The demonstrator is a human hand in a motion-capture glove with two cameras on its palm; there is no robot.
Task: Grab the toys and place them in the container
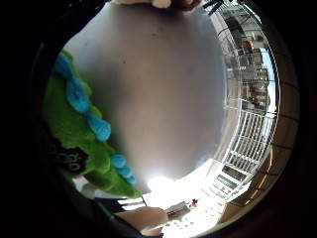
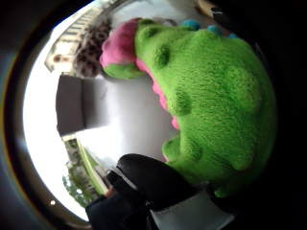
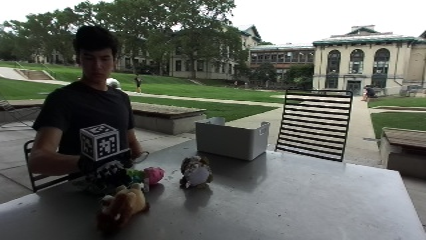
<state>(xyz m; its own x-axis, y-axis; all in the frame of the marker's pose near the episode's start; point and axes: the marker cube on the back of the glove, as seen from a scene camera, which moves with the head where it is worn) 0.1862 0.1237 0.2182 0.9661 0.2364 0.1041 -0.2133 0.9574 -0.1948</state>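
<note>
We had our gloved right hand [image 3: 106,172] curled around the green plush dinosaur [image 2: 211,96] near the table's [image 3: 299,200] edge; the grey plastic container [image 3: 231,137] looked empty, three toys remained.

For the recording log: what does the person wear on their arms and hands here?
The right hand wears a black glove; in the thumb side palm view its black fingers show with a white plastic piece beside them. The person wears a black short-sleeved T-shirt, forearms bare.
</note>
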